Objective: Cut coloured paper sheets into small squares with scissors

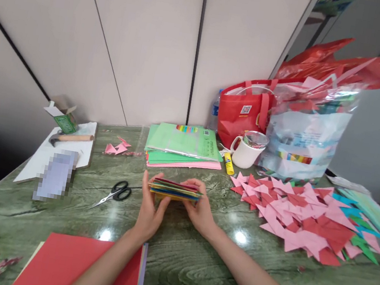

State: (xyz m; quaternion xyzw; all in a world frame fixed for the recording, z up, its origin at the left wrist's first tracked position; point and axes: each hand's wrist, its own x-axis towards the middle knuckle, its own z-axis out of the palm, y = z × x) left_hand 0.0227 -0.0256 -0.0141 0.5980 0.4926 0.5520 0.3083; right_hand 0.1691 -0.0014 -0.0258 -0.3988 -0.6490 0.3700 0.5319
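Note:
Between both hands, above the middle of the table, is a stack of coloured paper (175,189) seen edge-on, with red, green, yellow and blue layers. My left hand (150,206) grips its left end, the thumb along the lower front edge. At the right end my right hand (199,207) holds it, fingers curled over the far side. Black-handled scissors (119,192) lie just left of my left hand. Beneath my left forearm rests a pile of large paper sheets (90,262) with red on top.
Folded pink and red paper pieces (302,215) are heaped at right, before a filled plastic bag (307,138). A red bag (242,112), white mug (246,152), glue stick (228,163) and green paper packs (183,141) stand behind. A hammer (72,137) lies at left.

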